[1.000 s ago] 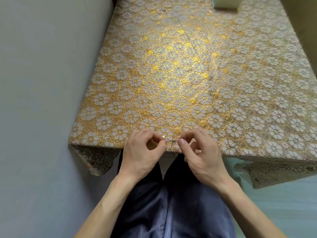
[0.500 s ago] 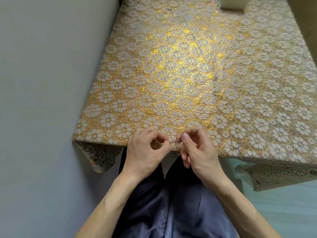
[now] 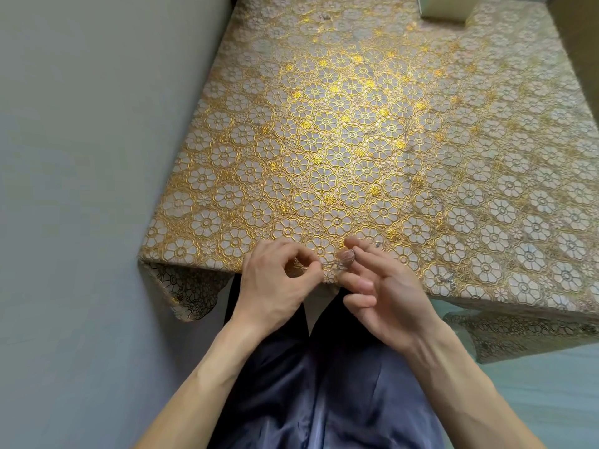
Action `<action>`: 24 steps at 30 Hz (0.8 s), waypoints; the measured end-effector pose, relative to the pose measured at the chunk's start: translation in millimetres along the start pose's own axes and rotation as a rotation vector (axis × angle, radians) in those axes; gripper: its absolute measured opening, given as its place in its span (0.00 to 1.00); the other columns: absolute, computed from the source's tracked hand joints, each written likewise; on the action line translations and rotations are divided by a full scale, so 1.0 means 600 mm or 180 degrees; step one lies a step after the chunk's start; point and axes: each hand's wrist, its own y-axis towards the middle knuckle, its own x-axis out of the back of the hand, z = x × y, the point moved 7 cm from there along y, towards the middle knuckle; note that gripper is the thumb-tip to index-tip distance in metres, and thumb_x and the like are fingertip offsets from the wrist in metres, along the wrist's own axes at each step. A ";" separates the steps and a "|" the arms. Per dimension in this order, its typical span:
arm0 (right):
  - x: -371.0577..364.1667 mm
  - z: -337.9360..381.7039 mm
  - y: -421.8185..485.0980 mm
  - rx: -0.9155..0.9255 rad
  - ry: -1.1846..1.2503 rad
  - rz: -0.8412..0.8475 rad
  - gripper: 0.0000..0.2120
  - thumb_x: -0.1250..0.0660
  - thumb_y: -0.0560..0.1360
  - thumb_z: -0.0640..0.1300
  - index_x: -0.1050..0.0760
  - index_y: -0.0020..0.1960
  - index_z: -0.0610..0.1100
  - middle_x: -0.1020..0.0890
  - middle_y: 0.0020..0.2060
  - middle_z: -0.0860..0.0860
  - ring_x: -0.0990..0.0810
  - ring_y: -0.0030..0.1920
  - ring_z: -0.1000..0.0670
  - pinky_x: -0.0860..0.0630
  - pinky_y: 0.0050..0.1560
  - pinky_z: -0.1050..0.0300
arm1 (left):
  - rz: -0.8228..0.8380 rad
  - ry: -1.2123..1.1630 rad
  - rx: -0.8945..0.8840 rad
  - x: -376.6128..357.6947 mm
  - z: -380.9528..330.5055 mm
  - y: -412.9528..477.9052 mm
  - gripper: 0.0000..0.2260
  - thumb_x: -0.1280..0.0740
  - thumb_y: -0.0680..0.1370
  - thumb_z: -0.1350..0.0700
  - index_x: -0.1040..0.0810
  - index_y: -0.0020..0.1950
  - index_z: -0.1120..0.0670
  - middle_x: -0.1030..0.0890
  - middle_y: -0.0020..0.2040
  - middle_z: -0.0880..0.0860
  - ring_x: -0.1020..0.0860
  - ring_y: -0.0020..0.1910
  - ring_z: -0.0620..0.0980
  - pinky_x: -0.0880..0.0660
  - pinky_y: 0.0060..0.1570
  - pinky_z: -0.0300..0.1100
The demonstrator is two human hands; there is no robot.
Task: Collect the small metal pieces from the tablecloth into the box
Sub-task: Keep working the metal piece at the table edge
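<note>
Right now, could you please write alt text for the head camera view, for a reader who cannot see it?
Seen from above, a person's left hand and right hand pinch a small metal piece between them at the near edge of a gold floral tablecloth. A pale box sits at the far edge, and dark trousers show below.

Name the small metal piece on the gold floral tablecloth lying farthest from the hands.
The small grey metal piece near the far edge, left of the pale box; another sits by the near edge.
</note>
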 end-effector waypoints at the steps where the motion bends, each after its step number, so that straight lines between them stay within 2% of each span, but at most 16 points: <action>1: -0.001 -0.002 0.001 -0.0063 0.0117 0.0061 0.08 0.37 0.76 0.40 0.27 0.54 0.45 0.27 0.38 0.52 0.38 0.26 0.58 0.40 0.20 0.69 | 0.0012 -0.0010 -0.0002 0.000 0.000 0.000 0.14 0.39 0.68 0.38 0.19 0.39 0.44 0.18 0.42 0.40 0.26 0.49 0.45 0.30 0.57 0.50; 6: -0.004 -0.003 0.004 -0.0173 0.0267 0.0121 0.10 0.33 0.73 0.40 0.27 0.54 0.44 0.27 0.36 0.52 0.38 0.25 0.58 0.40 0.19 0.68 | 0.0014 0.0003 0.0001 -0.001 0.002 0.000 0.14 0.39 0.69 0.38 0.19 0.40 0.44 0.18 0.42 0.40 0.26 0.49 0.45 0.29 0.57 0.51; 13: 0.007 0.000 0.006 -0.0193 0.0141 0.0040 0.06 0.39 0.79 0.40 0.27 0.55 0.44 0.29 0.36 0.52 0.39 0.26 0.57 0.41 0.21 0.67 | 0.0005 0.0004 -0.0010 -0.002 0.001 0.000 0.13 0.39 0.69 0.38 0.19 0.39 0.43 0.18 0.42 0.41 0.26 0.49 0.45 0.29 0.57 0.51; 20: 0.003 0.021 -0.005 -0.0122 0.0191 -0.0018 0.05 0.36 0.76 0.44 0.24 0.48 0.44 0.33 0.32 0.54 0.39 0.26 0.57 0.43 0.25 0.67 | -0.0033 0.0039 -0.0059 -0.001 0.000 0.000 0.13 0.38 0.69 0.40 0.19 0.39 0.46 0.19 0.41 0.41 0.24 0.48 0.47 0.28 0.56 0.54; 24: 0.009 0.045 -0.008 0.0083 0.0199 -0.0003 0.05 0.38 0.77 0.42 0.25 0.49 0.43 0.33 0.31 0.54 0.38 0.27 0.57 0.38 0.25 0.67 | -0.0017 0.0020 -0.0057 -0.001 0.002 0.000 0.12 0.38 0.69 0.40 0.19 0.38 0.45 0.19 0.41 0.41 0.24 0.48 0.48 0.28 0.55 0.54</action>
